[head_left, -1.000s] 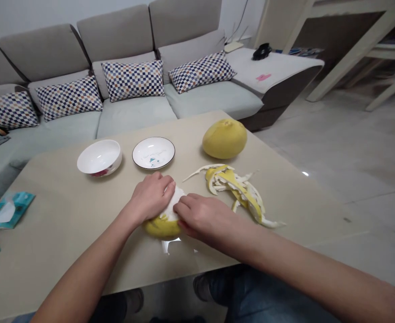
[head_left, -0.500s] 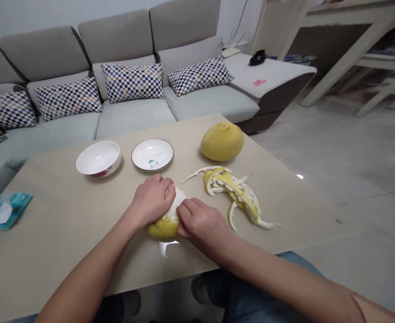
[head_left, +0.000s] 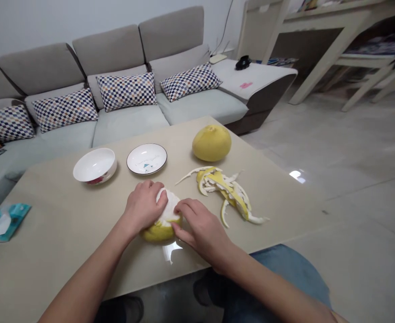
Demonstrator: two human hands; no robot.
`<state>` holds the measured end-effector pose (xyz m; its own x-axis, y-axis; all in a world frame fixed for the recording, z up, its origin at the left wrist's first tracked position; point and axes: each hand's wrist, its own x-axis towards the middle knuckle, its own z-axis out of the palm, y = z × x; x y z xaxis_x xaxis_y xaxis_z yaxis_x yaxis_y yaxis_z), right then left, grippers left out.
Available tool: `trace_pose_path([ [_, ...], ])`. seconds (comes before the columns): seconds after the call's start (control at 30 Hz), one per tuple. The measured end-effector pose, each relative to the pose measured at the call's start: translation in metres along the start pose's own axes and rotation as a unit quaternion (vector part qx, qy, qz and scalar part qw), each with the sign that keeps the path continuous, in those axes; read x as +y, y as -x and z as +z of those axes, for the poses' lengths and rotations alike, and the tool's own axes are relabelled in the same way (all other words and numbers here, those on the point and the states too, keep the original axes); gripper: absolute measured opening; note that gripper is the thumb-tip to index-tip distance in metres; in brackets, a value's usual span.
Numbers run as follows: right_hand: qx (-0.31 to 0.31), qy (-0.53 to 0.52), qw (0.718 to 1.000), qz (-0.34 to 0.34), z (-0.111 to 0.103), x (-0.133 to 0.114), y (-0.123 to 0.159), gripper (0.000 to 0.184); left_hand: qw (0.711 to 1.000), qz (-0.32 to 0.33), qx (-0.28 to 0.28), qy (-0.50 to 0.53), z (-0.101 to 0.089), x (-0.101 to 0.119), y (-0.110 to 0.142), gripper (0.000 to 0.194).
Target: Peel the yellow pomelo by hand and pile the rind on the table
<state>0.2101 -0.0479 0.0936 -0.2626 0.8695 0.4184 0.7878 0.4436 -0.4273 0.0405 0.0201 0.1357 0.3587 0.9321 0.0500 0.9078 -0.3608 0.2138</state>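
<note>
A partly peeled pomelo [head_left: 160, 232] lies on the beige table top [head_left: 62, 242] under both my hands, its yellow rind low down and white pith [head_left: 168, 208] showing on top. My left hand [head_left: 143, 207] grips its upper left side. My right hand [head_left: 197, 226] presses curled fingers against its right side, at the edge of the pith. Torn strips of yellow-and-white pomelo peel [head_left: 223, 196] lie to the right of my right hand, not touching it. Beyond them sits a whole unpeeled pomelo [head_left: 211, 143].
A white bowl [head_left: 95, 166] and a white plate with a dark rim [head_left: 146, 159] stand beyond my hands. A teal tissue packet [head_left: 5, 223] lies at the table's left edge. A grey sofa with checked cushions [head_left: 126, 92] stands behind the table.
My right hand has drawn back from lying across the fruit, and its fingers now curl at the fruit's right side. The whole view has shifted slightly as my head moved.
</note>
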Motion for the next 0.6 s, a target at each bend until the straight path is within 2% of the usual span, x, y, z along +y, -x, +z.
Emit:
trace_pose_path([
  [0.1, -0.113, 0.029, 0.99, 0.082, -0.007, -0.005, -0.002, 0.046, 1.0, -0.004, 0.003, 0.006, 0.002, -0.002, 0.003, 0.034],
  [0.17, -0.214, 0.06, 0.967, 0.129, -0.01, -0.01, -0.006, 0.053, 1.0, -0.005, 0.008, 0.008, 0.003, -0.002, 0.004, 0.033],
  [0.23, -0.261, 0.082, 0.95, 0.149, -0.011, -0.016, -0.012, 0.051, 1.0, 0.0, 0.012, 0.01, 0.003, -0.001, 0.005, 0.033],
  [0.33, -0.256, 0.091, 0.949, 0.161, -0.01, -0.019, -0.021, 0.043, 1.0, 0.003, 0.007, 0.009, 0.002, 0.001, 0.003, 0.031],
  [0.47, -0.227, 0.054, 0.954, 0.189, -0.01, -0.011, -0.024, 0.033, 1.0, 0.009, 0.003, -0.006, 0.001, 0.005, 0.001, 0.031],
  [0.6, -0.184, -0.011, 0.96, 0.212, -0.007, -0.001, -0.016, 0.043, 1.0, 0.017, 0.009, -0.017, 0.001, 0.008, 0.003, 0.032],
])
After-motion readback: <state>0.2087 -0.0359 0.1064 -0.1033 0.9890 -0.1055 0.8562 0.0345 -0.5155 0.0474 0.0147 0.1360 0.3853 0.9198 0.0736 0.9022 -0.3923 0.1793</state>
